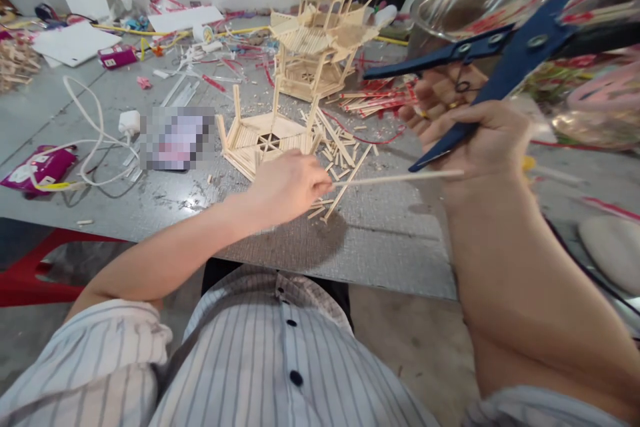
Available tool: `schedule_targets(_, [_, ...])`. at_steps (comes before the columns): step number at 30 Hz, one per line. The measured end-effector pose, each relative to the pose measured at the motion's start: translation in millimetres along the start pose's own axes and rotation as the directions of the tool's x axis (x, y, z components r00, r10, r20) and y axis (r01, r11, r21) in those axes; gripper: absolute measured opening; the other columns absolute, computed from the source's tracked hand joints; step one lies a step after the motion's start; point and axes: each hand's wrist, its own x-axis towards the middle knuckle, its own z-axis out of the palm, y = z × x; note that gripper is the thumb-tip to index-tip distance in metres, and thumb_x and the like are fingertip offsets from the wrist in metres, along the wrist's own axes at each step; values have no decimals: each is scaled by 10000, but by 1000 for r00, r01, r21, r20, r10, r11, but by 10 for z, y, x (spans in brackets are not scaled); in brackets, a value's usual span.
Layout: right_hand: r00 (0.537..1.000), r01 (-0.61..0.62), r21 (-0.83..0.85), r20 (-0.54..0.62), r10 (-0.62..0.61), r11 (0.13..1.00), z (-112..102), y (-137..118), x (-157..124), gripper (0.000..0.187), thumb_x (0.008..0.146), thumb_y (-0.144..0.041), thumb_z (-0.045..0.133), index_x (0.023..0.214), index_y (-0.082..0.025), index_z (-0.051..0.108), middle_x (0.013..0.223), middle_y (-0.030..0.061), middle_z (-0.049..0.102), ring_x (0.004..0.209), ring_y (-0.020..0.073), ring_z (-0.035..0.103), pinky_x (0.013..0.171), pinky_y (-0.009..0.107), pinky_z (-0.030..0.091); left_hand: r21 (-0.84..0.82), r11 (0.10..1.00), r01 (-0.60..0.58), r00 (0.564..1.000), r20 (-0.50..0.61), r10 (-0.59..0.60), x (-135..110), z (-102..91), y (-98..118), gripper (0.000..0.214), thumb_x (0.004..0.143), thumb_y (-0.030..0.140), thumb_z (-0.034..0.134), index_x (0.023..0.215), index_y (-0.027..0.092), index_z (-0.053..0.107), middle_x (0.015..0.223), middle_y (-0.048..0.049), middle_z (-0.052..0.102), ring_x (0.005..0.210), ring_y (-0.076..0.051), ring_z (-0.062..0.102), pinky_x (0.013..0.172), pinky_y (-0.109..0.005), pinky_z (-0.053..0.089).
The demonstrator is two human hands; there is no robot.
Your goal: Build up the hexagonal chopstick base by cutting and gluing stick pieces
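Note:
My left hand [295, 183] is closed on one end of a thin wooden stick [400, 177], which points right, its far end by my right wrist. My right hand [480, 130] holds large blue shears [515, 63], one handle lying between thumb and palm. The fingers are curled and the handles are spread, with a small spring between them. Just behind my left hand sits a hexagonal stick base [265, 127] with short upright posts, partly hidden by the hand. Cut stick pieces [343, 143] lie right of it. A tiered stick pagoda [325, 33] stands behind.
A metal bowl [435, 13] with red-wrapped sticks stands at the back right. More red-marked sticks [375, 103] lie in front of it. On the left are a phone [177, 140], a white cable [100, 120] and a purple packet [43, 170]. The table's front edge [400, 283] is near my body.

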Motion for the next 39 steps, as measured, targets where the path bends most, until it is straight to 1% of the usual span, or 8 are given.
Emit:
schedule_targets(7, [991, -133, 256, 63, 120, 958, 49, 13, 10, 234, 549, -219, 356, 662, -261, 557, 616, 83, 556, 732, 229, 593, 655, 439, 417, 16, 997, 77, 977, 197, -78, 303, -676, -64, 326, 786, 409, 520, 708, 143, 691, 571, 54, 578, 626, -104, 617, 641, -287, 465])
schedule_targets(10, [990, -135, 311, 82, 115, 941, 57, 42, 17, 153, 513, -205, 378, 603, -245, 495, 627, 70, 543, 791, 233, 599, 703, 463, 418, -146, 983, 110, 946, 319, -58, 481, -824, -148, 328, 788, 415, 511, 713, 154, 696, 575, 60, 561, 602, -112, 630, 621, -332, 470])
schedule_targets(13, [990, -139, 435, 58, 126, 890, 55, 49, 17, 139, 477, -153, 416, 585, -235, 446, 636, 35, 518, 817, 228, 608, 723, 463, 426, -352, 897, 269, 953, 231, -195, 606, -895, -274, 181, 762, 318, 611, 772, 150, 679, 613, 23, 592, 584, -118, 630, 602, -324, 489])
schedule_targets(16, [986, -163, 587, 76, 147, 793, 57, 41, 23, 174, 441, -113, 442, 566, -232, 422, 607, -10, 485, 830, 215, 621, 743, 444, 448, -395, 807, 439, 897, 245, -368, 680, -857, -444, 123, 753, 222, 635, 684, 123, 609, 561, -6, 581, 543, -115, 610, 613, -321, 518])
schedule_targets(19, [981, -186, 684, 92, 169, 706, 61, 44, 37, 196, 426, -88, 476, 544, -231, 412, 564, -40, 477, 822, 207, 632, 745, 434, 471, -280, 757, 590, 779, 443, -444, 737, -726, -629, 96, 735, 178, 628, 685, 109, 584, 537, -13, 571, 565, -130, 614, 652, -316, 518])
schedule_targets(23, [980, -193, 710, 114, 160, 677, 62, 51, 42, 206, 428, -71, 495, 535, -232, 423, 566, -46, 515, 812, 223, 641, 698, 450, 489, -162, 769, 618, 653, 650, -388, 809, -522, -798, 174, 722, 254, 627, 846, 135, 655, 612, -3, 584, 828, -179, 640, 780, -300, 469])
schedule_targets(28, [978, -206, 710, 136, 156, 673, 55, 32, 36, 228, 415, -71, 499, 541, -238, 407, 648, -41, 590, 851, 222, 630, 694, 448, 484, -67, 799, 598, 555, 754, -352, 839, -378, -798, 253, 694, 287, 633, 897, 140, 664, 627, 3, 589, 851, -180, 625, 806, -294, 451])
schedule_targets(39, [976, -215, 683, 175, 129, 698, 36, 37, 41, 249, 430, -83, 516, 553, -244, 371, 595, -17, 543, 904, 234, 598, 696, 436, 445, -58, 845, 532, 511, 817, -267, 853, -255, -741, 318, 690, 289, 618, 980, 166, 664, 748, 14, 606, 903, -184, 604, 797, -276, 432])
